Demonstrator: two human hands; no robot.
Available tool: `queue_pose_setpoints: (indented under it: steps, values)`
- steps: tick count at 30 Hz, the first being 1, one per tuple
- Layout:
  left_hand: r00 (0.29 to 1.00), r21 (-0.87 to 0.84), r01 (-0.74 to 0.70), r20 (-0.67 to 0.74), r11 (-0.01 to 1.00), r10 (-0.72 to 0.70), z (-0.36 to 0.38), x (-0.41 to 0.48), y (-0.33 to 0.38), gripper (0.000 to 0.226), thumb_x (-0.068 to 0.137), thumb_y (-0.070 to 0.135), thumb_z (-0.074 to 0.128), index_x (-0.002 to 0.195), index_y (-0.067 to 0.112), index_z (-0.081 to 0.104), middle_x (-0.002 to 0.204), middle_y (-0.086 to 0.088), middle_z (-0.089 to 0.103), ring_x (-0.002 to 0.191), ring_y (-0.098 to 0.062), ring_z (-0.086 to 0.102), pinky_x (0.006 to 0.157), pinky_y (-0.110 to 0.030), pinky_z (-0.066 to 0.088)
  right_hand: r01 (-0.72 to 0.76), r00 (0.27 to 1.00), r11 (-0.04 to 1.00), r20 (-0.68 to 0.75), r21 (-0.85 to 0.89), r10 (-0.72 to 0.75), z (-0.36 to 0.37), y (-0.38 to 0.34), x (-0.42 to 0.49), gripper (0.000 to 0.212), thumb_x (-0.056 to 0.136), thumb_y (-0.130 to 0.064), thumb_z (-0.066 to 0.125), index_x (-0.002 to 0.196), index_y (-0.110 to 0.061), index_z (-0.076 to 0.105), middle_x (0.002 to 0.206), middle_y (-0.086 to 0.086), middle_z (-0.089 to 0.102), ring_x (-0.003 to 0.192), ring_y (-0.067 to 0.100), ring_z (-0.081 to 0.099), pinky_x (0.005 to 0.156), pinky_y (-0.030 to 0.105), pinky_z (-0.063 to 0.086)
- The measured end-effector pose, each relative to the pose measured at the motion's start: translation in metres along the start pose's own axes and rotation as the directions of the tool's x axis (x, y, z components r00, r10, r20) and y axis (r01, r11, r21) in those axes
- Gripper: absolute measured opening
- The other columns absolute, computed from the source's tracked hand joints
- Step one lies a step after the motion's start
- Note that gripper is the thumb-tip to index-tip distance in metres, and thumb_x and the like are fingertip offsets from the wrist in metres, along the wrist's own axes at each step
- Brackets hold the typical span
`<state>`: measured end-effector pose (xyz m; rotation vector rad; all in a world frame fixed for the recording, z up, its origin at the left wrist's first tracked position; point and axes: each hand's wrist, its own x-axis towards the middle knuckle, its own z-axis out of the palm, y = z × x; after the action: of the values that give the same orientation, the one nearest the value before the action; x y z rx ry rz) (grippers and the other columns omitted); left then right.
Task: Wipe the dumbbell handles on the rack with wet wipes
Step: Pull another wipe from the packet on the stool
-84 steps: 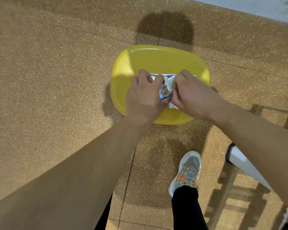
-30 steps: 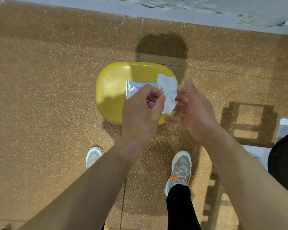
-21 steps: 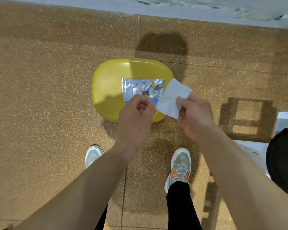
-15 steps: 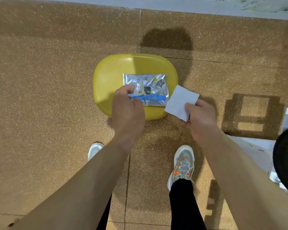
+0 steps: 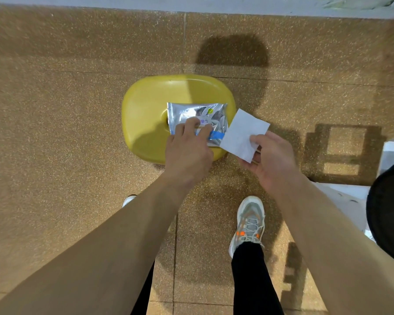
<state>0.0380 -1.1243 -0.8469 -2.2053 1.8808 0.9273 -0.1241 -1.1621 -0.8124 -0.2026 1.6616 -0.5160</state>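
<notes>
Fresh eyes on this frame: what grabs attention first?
The bright yellow stool at centre stands out against the brown speckled floor, with a foil wipe pack lying on its seat. The left hand rests its fingers on the pack's near edge. Just right of the stool, the right hand pinches a square white wipe by its corner.

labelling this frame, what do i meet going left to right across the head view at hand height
left hand, white wipe, right hand, black round object at the right edge. The yellow stool and wipe pack overlap the left hand, so left out.
</notes>
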Motion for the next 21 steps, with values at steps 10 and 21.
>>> queue_pose_setpoints:
  steps: [10, 21]
  values:
    - [0.925, -0.912, 0.333, 0.265, 0.242, -0.274, -0.063, -0.022, 0.041, 0.008, 0.095, 0.020, 0.070, 0.088, 0.024, 0.072, 0.081, 0.009, 0.066, 0.071, -0.004, 0.060, 0.059, -0.020, 0.052, 0.147, 0.962, 0.988, 0.239, -0.049, -0.131, -0.008, -0.016, -0.029, 0.015, 0.101, -0.011, 0.059, 0.105, -0.019, 0.071, 0.090, 0.000, 0.078, 0.079, 0.013, 0.073, 0.062, 0.026, 0.058]
    - [0.922, -0.949, 0.316, 0.310, -0.008, -0.232, -0.185, -0.079, 0.082, 0.007, 0.091, 0.014, 0.072, 0.086, 0.019, 0.072, 0.069, 0.007, 0.065, 0.058, -0.002, 0.057, 0.054, -0.015, 0.048, 0.498, 0.867, 0.849, 0.095, -0.178, -0.489, -0.004, -0.086, -0.157, 0.012, 0.090, -0.014, 0.074, 0.087, -0.019, 0.063, 0.080, -0.005, 0.064, 0.073, 0.014, 0.057, 0.072, 0.037, 0.051]
